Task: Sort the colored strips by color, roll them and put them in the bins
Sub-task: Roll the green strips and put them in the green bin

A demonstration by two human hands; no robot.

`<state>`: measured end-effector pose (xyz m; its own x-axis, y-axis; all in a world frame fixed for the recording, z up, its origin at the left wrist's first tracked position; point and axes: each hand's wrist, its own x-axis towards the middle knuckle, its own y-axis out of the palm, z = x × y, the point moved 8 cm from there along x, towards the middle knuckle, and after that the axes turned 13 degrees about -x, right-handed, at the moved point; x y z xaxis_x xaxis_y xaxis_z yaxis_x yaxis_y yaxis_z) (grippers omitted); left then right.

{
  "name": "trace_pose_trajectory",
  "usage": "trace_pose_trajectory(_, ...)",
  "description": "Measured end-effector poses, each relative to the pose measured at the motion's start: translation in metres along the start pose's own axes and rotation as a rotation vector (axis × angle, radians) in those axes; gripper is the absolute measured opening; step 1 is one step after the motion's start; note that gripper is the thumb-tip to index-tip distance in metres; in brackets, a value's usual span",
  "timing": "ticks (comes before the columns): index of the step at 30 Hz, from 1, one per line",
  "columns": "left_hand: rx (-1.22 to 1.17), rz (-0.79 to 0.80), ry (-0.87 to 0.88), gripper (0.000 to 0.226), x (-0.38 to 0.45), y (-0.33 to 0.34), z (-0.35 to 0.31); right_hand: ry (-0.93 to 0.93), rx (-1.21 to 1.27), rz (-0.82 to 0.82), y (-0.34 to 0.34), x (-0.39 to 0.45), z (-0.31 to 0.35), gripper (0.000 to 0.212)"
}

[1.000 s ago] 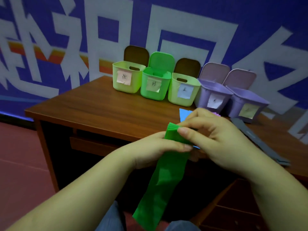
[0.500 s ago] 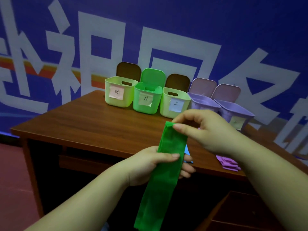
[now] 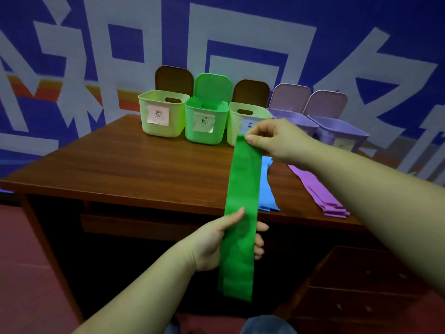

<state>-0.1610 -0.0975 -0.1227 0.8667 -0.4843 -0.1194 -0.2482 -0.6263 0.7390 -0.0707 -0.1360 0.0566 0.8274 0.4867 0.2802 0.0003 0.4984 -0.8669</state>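
The green strip [image 3: 243, 189] hangs lengthwise, top end pinched shut in the right hand [image 3: 277, 141], lower part clasped by the left hand [image 3: 216, 242] below, nearer the free tail.

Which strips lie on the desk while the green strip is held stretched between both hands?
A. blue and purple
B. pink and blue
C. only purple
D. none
A: a blue strip and a stack of purple strips lie on the desk behind the green strip.

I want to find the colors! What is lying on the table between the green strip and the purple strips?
Blue strips lie between the green strip and purple strips, in the head view.
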Motion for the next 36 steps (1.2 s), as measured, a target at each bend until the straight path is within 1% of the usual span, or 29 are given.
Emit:
trace_pose_trajectory(3,0.058,-0.004,0.017,0.04,0.005,0.0,-0.001,-0.001,0.023,-0.013,0.002,0.007,-0.003,0.012)
trace_pose_trajectory(6,0.108,-0.03,0.015,0.043,0.008,-0.004,-0.004,0.025,0.078,-0.035,-0.001,0.014,-0.008,0.014)
trace_pose_trajectory(9,0.138,-0.039,0.008,0.045,0.011,-0.007,-0.004,0.038,0.051,-0.066,-0.004,0.023,-0.014,0.017)
trace_pose_trajectory(12,0.156,-0.081,-0.007,0.042,0.013,-0.018,0.002,0.048,0.061,-0.142,-0.012,0.032,-0.019,0.015)
trace_pose_trajectory(13,0.138,-0.1,-0.01,0.041,0.013,-0.021,0.003,0.055,0.065,-0.146,-0.012,0.036,-0.021,0.014)
trace_pose_trajectory(17,0.122,-0.144,0.01,0.041,0.016,-0.037,0.0,0.06,0.044,-0.097,0.005,0.052,-0.032,0.013)
trace_pose_trajectory(21,0.088,-0.256,0.065,0.038,0.019,-0.058,-0.005,0.046,0.011,-0.077,0.019,0.066,-0.036,0.018)
trace_pose_trajectory(24,0.053,-0.289,0.098,0.029,0.023,-0.071,-0.008,0.047,0.019,-0.073,0.031,0.078,-0.041,0.01)
trace_pose_trajectory(26,0.045,-0.319,0.134,0.033,0.027,-0.082,-0.01,0.065,0.047,-0.072,0.038,0.086,-0.047,0.007)
trace_pose_trajectory(29,0.043,-0.39,0.176,0.039,0.029,-0.097,-0.012,0.081,0.057,-0.077,0.044,0.094,-0.052,0.009)
trace_pose_trajectory(34,0.001,-0.46,0.158,0.044,0.031,-0.107,-0.007,0.105,0.054,-0.053,0.06,0.101,-0.058,0.007)
trace_pose_trajectory(36,0.019,-0.504,0.178,0.043,0.031,-0.109,-0.008,0.102,0.058,-0.049,0.063,0.104,-0.06,0.007)
